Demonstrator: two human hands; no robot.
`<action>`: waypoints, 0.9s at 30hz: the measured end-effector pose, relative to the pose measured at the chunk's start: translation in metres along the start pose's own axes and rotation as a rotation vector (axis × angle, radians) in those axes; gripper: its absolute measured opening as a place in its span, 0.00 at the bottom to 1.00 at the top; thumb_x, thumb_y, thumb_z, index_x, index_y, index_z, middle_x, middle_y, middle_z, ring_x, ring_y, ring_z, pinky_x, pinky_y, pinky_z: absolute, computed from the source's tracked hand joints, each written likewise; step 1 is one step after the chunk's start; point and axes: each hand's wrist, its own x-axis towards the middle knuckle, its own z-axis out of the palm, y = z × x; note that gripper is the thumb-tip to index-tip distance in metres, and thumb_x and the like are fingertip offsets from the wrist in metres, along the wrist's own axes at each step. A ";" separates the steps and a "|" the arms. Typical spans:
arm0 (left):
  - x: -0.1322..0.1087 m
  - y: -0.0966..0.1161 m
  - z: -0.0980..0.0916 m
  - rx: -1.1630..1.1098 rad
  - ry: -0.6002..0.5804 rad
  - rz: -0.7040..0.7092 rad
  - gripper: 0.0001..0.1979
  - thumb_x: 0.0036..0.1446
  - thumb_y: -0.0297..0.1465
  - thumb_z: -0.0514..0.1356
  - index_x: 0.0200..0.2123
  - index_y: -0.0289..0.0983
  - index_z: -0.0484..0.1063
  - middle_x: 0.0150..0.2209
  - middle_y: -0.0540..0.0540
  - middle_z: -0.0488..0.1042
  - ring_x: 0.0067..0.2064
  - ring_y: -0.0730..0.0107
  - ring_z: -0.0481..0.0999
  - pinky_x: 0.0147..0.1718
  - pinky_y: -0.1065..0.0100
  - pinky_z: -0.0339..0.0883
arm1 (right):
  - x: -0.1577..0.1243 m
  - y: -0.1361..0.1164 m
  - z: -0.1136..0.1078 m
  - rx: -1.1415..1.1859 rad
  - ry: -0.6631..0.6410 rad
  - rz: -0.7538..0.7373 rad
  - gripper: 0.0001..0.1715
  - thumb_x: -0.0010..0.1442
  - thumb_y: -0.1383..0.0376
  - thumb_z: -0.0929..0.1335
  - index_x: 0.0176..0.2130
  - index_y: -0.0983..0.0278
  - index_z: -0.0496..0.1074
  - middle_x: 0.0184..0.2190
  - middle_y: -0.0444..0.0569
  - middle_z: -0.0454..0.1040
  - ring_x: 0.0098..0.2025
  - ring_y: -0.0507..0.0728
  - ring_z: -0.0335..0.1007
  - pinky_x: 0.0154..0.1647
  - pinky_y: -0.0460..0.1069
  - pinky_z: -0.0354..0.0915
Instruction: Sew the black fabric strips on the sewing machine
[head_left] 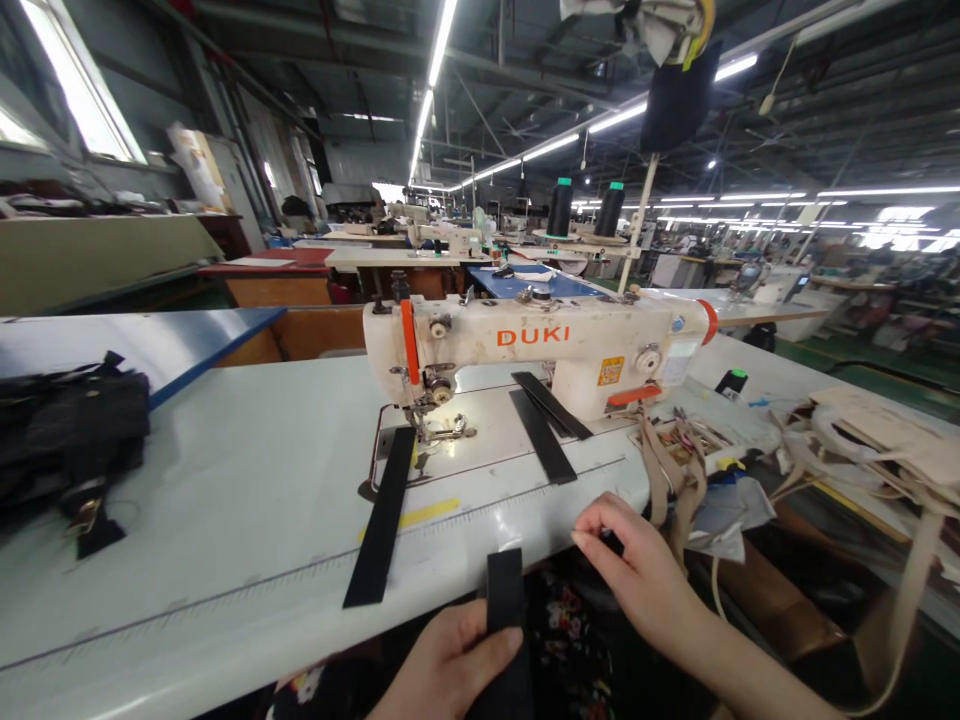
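Note:
My left hand (454, 660) grips a flat black strip (505, 590) between thumb and fingers, just off the table's front edge. The strip's upper end sticks up above the hand; its lower part runs out of the frame. To the right, my right hand (637, 560) is closed in a pinch by the table edge, and whatever is between its fingertips is too small to tell. A white sewing machine (465, 335) stands ahead. Another black strip (380, 535) lies by its needle area and reaches toward the front edge. Two more black strips (544, 438) overlap under the machine's arm.
On the white table (247, 480) runs a ruler line along the front. A black bag-like bundle (75, 430) with a metal clip lies at left. Beige straps (686, 470) and a small parts tray sit at right. Thread cones (559, 208) stand behind the machine.

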 end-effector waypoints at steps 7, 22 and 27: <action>0.004 -0.005 -0.002 -0.038 -0.041 -0.002 0.20 0.54 0.45 0.65 0.39 0.33 0.79 0.31 0.46 0.78 0.36 0.59 0.76 0.40 0.64 0.66 | -0.013 0.010 0.007 -0.386 -0.267 0.038 0.15 0.60 0.71 0.64 0.23 0.63 0.63 0.26 0.46 0.66 0.31 0.57 0.66 0.33 0.51 0.59; -0.005 0.001 -0.003 0.010 -0.004 -0.026 0.17 0.54 0.44 0.66 0.34 0.33 0.80 0.30 0.48 0.78 0.31 0.68 0.73 0.33 0.70 0.62 | 0.014 0.003 0.016 0.579 -0.554 0.367 0.17 0.56 0.55 0.71 0.27 0.65 0.69 0.15 0.36 0.60 0.16 0.46 0.50 0.16 0.42 0.45; -0.005 -0.003 -0.005 -0.092 -0.003 -0.047 0.16 0.52 0.42 0.68 0.32 0.33 0.79 0.29 0.48 0.77 0.28 0.71 0.71 0.30 0.72 0.59 | 0.014 -0.001 -0.006 0.755 -0.460 0.337 0.23 0.57 0.48 0.71 0.29 0.66 0.70 0.13 0.33 0.53 0.16 0.45 0.43 0.18 0.43 0.42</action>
